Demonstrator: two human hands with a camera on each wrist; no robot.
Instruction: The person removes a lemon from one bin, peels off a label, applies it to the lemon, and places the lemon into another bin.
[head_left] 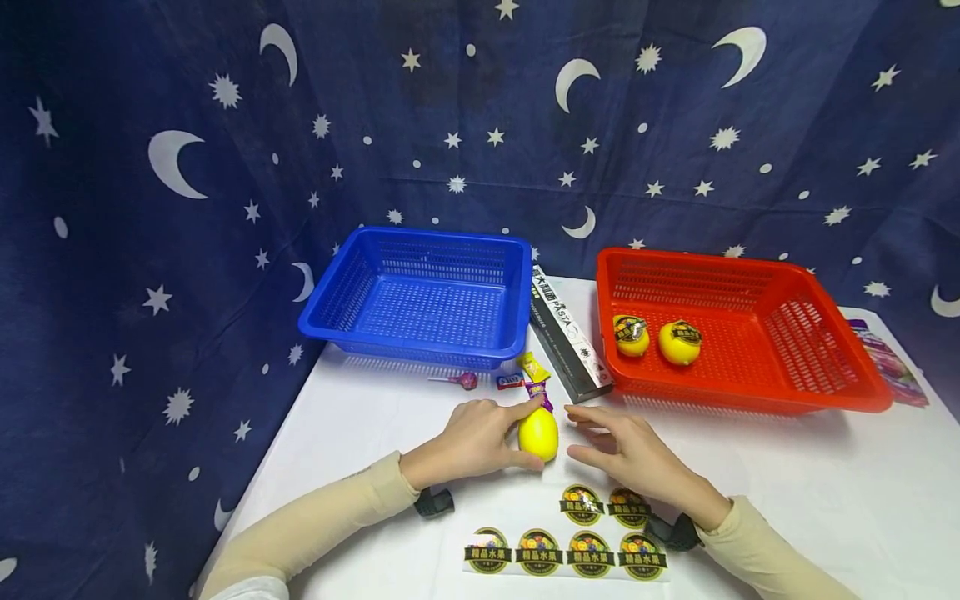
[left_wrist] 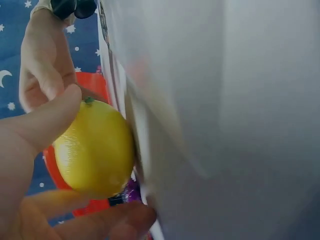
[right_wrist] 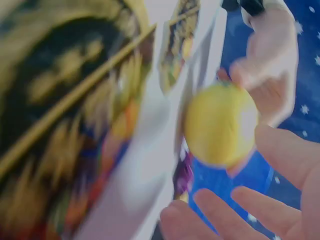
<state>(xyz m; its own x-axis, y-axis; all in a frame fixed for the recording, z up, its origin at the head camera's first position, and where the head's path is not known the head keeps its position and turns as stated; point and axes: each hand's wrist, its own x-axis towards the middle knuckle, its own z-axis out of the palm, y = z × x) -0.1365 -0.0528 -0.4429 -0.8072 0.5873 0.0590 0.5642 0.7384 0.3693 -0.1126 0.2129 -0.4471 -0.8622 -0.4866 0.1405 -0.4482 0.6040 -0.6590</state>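
Note:
A yellow lemon (head_left: 538, 435) with no sticker in sight is at the middle of the white table. My left hand (head_left: 474, 440) holds it from the left, thumb at the near side and fingers at the far side. In the left wrist view the lemon (left_wrist: 97, 150) shows a small green stem end near the thumb. To its right, my right hand (head_left: 633, 457) hovers apart from it, fingers loosely spread and holding nothing. Below that hand lies a sheet of round black-and-gold fruit stickers (head_left: 590, 553). The right wrist view is blurred.
A blue basket (head_left: 431, 347) stands back left. The red basket (head_left: 720, 379) at right holds two stickered lemons (head_left: 680, 343). A pasta box (head_left: 566, 337) lies between them. Near the lemon are a lollipop (head_left: 468, 381) and small wrapped candies (head_left: 533, 367). A purple packet (head_left: 892, 367) is partly hidden.

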